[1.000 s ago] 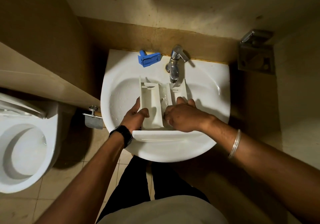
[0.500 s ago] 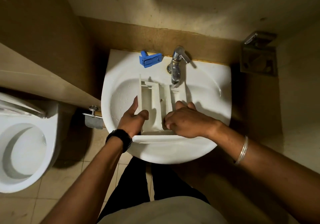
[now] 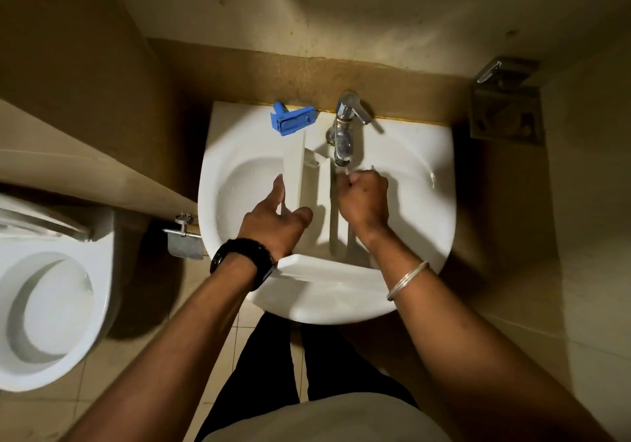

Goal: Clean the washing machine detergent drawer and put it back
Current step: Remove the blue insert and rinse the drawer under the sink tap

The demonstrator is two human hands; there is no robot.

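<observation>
In the white basin (image 3: 403, 154) the detergent drawer (image 3: 309, 202) stands tilted, its far end raised toward the tap (image 3: 343, 134) and its wide front panel resting on the basin's near rim. My left hand (image 3: 273, 223) grips the drawer's left side wall, thumb pressed inside the compartment and fingers spread along the outside. My right hand (image 3: 363, 199) is curled into a loose fist over the drawer's right side, just below the tap's spout; I cannot tell whether it is pinching the drawer's edge or only rubbing against it, as the picture is blurred there. The two hands sit apart, with the drawer's middle divider between them. A blue insert (image 3: 292, 120) lies on the basin's back ledge, left of the tap. A black watch (image 3: 244, 260) is on my left wrist and a silver bangle (image 3: 406, 279) on my right forearm. A toilet (image 3: 51, 305) stands well left of the basin.
</observation>
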